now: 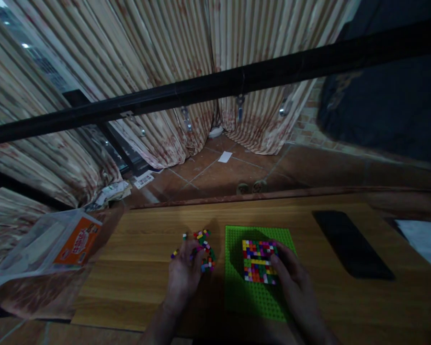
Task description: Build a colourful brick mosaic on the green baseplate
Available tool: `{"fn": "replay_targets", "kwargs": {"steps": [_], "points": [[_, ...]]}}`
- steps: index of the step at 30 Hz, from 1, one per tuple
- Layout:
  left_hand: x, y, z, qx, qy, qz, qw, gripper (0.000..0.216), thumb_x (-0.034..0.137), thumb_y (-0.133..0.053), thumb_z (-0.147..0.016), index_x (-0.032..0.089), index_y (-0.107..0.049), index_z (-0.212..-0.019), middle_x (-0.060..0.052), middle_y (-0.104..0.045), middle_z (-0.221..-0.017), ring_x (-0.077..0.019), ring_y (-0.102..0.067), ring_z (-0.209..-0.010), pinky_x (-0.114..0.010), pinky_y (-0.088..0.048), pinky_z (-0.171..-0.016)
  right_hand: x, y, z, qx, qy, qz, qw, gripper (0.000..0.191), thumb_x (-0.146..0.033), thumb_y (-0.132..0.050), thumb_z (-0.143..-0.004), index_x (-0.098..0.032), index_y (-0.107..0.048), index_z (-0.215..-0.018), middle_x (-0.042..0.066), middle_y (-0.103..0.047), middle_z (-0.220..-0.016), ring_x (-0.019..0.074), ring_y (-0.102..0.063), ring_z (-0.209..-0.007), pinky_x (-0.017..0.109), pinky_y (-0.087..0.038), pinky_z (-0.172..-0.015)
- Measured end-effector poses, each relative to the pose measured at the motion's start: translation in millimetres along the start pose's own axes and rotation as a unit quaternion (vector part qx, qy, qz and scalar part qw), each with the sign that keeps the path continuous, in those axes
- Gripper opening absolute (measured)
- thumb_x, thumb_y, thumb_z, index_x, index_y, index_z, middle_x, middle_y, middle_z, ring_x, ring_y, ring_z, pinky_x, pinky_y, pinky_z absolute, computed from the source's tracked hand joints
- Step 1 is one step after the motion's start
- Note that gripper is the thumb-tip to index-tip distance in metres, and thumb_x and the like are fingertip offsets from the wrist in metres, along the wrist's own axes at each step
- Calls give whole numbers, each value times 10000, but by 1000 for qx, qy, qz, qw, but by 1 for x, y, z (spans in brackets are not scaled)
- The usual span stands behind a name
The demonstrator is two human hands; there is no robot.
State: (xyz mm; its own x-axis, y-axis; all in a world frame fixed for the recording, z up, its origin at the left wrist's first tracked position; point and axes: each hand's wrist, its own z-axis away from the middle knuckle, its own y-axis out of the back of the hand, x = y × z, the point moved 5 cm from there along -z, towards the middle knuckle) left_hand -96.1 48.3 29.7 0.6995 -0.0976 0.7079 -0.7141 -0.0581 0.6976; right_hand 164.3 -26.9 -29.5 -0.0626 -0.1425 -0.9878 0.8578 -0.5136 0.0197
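A green studded baseplate (255, 297) lies on the wooden table (143, 268), carrying a square patch of small multicoloured bricks (259, 261). My right hand (290, 280) rests on the plate's right side, fingertips touching the right edge of that patch; whether they pinch a brick is hidden. My left hand (183, 273) lies left of the plate, its fingers over a loose pile of small coloured bricks (205, 249). The light is dim, so the left fingers' hold is unclear.
A black phone (352, 244) lies flat at the right of the table, a white sheet (424, 239) beyond it. A clear plastic bag with an orange label (75, 244) lies at the left edge. A black bar (215, 86) crosses overhead; curtains hang behind.
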Motion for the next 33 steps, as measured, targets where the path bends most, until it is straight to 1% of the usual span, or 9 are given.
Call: {"fn": "replay_targets", "kwargs": {"steps": [3,5,8,11,14,17,20,25,33], "points": [[9,-2,5,-36,58,158,985,120,330,-574,-848,217,-598,-881,-6,-698,-825,-184,-676,-763,-291,-547,-677,1,0,-1,-3,-9,-2,1000,481,-535,-652,-765,-253,-646,-1156,67,-676,-1199,281,-613,-1110,450,-486,-964],[17,-5,10,-51,74,235,968,169,358,-617,-820,199,-625,-877,-16,-709,-834,-183,-679,-771,-288,-560,-677,-6,2,1,9,16,19,1000,465,-527,-626,-790,-251,-636,-1164,72,-672,-1194,279,-608,-1109,469,-471,-976],[28,-7,19,-56,83,271,957,215,362,-666,-775,181,-698,-887,-36,-728,-857,-190,-674,-790,-293,-558,-704,-34,6,14,38,137,101,985,389,-465,-610,-823,-267,-640,-1157,70,-641,-1224,276,-564,-1163,488,-416,-1030],[40,-7,28,-69,86,279,954,223,359,-685,-758,190,-741,-893,-34,-736,-821,-187,-667,-772,-285,-545,-708,-63,-8,36,-12,221,149,964,307,-398,-623,-833,-307,-668,-1123,60,-672,-1151,263,-605,-1087,429,-479,-948],[52,-6,37,-88,81,317,941,222,363,-693,-756,210,-752,-904,-35,-746,-831,-194,-674,-785,-288,-550,-714,-73,-36,55,-99,175,119,972,273,-401,-624,-839,-310,-690,-1089,44,-710,-1017,226,-666,-909,337,-538,-794],[56,-6,46,-100,87,341,931,243,381,-697,-757,205,-738,-918,-47,-742,-852,-203,-679,-811,-298,-555,-737,-66,-61,66,-132,83,48,987,270,-445,-626,-837,-265,-704,-1022,29,-717,-892,196,-670,-824,283,-541,-721],[44,-6,55,-85,109,356,924,289,411,-721,-732,189,-695,-915,-33,-698,-792,-173,-653,-724,-267,-545,-663,-52,-79,73,-159,7,-47,986,268,-468,-632,-829,-227,-710,-918,35,-724,-861,187,-674,-803,266,-548,-700],[14,-16,73,-90,169,396,898,310,452,-723,-729,170,-657,-839,-20,-648,-719,-143,-612,-663,-235,-512,-625,-28,-92,84,-206,-58,-122,969,259,-474,-685,-785,-223,-717,-837,23,-719,-766,174,-673,-715,265,-552,-677],[-11,-14,89,-89,208,426,876,292,422,-746,-719,141,-669,-746,8,-606,-596,-108,-561,-553,-208,-470,-551,5,-103,95,-259,-108,-83,956,300,-490,-692,-766,-199,-743,-817,42,-715,-737,197,-662,-713,277,-542,-658]]}}
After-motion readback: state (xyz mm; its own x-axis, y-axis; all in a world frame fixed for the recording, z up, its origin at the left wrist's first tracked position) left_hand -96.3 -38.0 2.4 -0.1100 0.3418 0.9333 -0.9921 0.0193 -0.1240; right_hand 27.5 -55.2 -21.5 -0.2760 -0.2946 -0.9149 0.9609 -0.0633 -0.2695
